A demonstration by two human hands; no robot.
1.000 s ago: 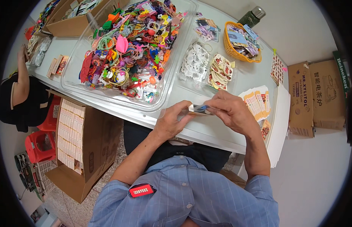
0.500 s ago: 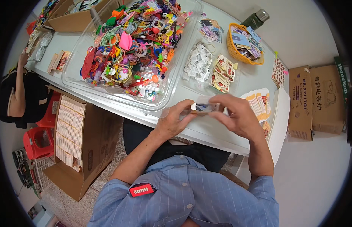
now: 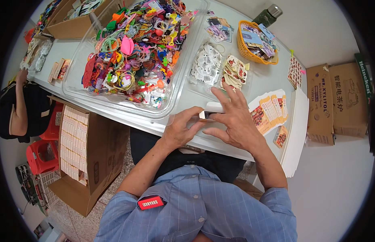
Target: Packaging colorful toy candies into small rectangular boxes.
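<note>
My left hand (image 3: 182, 128) and my right hand (image 3: 232, 119) meet over the near edge of the white table (image 3: 264, 80). Between their fingertips they hold a small white packet (image 3: 212, 110) with a dark end. The right hand's fingers are spread above it; the left thumb and forefinger pinch its left end. A fan of printed cards (image 3: 269, 111) lies just right of the right hand. Beyond the hands lie a pile of small white packets (image 3: 206, 63) and a pile of patterned packets (image 3: 234, 72).
A large clear tray (image 3: 176, 90) full of colourful plastic toys sits left of centre. An orange basket (image 3: 244, 48) of packets and a dark bottle (image 3: 267, 16) stand at the back. Cardboard boxes (image 3: 332, 101) stand on the floor at right, an open one (image 3: 95, 149) at left. Another person (image 3: 16, 109) sits far left.
Both hands have stayed at the table edge. My right hand's fingers have spread wider over the packet, and the packet now shows its white side.
</note>
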